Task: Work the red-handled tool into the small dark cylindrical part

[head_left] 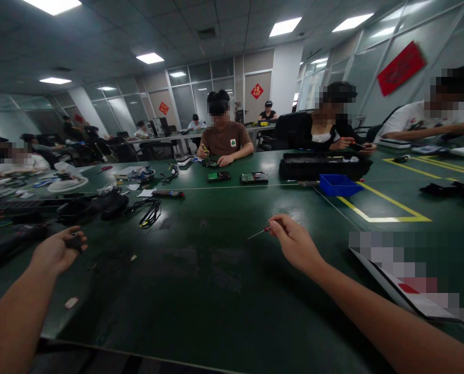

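Observation:
My right hand (294, 241) hovers over the dark green table (216, 270), fingers pinched on a thin screwdriver (260, 232) with a red handle and a slim metal shaft pointing left. My left hand (58, 249) is at the left, fingers curled around a small black object (75, 241) that I cannot identify. Both forearms reach in from the bottom edge.
A blue bin (339, 184) and a long black case (321, 166) sit at the right. Circuit boards (218, 176) lie mid-table. Black cables (150, 213) and gear clutter the left. A flat white-edged board (407, 296) lies near right. Other people sit across the table.

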`<move>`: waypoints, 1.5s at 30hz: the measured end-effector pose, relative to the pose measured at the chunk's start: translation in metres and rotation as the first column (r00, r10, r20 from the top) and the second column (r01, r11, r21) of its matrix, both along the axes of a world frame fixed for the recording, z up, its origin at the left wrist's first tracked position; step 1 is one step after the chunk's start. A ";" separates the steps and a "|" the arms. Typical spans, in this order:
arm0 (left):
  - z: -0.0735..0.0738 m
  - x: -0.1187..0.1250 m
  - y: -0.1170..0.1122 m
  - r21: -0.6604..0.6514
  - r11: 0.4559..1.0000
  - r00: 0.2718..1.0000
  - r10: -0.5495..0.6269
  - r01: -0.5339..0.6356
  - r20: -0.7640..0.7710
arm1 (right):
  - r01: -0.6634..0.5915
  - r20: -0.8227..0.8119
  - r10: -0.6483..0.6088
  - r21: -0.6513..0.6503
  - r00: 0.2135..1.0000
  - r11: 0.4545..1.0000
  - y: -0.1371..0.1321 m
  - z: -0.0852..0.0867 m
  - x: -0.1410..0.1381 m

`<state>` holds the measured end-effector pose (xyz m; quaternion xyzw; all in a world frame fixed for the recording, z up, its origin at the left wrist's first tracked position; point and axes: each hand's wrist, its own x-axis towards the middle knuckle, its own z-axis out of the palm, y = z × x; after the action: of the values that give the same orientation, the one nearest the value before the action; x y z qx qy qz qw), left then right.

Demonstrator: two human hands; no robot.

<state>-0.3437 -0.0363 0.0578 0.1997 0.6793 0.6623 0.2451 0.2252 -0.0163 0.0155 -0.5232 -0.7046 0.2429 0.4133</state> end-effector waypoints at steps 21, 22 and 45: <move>0.024 0.182 0.044 0.213 0.815 0.797 -0.575 0.539 0.183 | 0.003 -0.006 -0.004 -0.031 1.000 1.000 -0.001 0.003 0.000; 0.025 0.197 0.045 0.233 0.787 0.767 -0.613 0.571 0.191 | 0.002 -0.009 -0.002 -0.033 1.000 0.999 -0.001 0.002 0.000; -0.051 0.338 0.035 -0.240 0.470 0.267 -0.774 0.849 -0.574 | -0.076 -0.415 0.080 0.025 0.907 0.997 0.001 -0.002 0.001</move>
<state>-0.0059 -0.0015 0.0065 0.7348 0.4781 0.3749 0.3015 0.2263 -0.0155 0.0136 -0.4295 -0.6219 0.3620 0.5456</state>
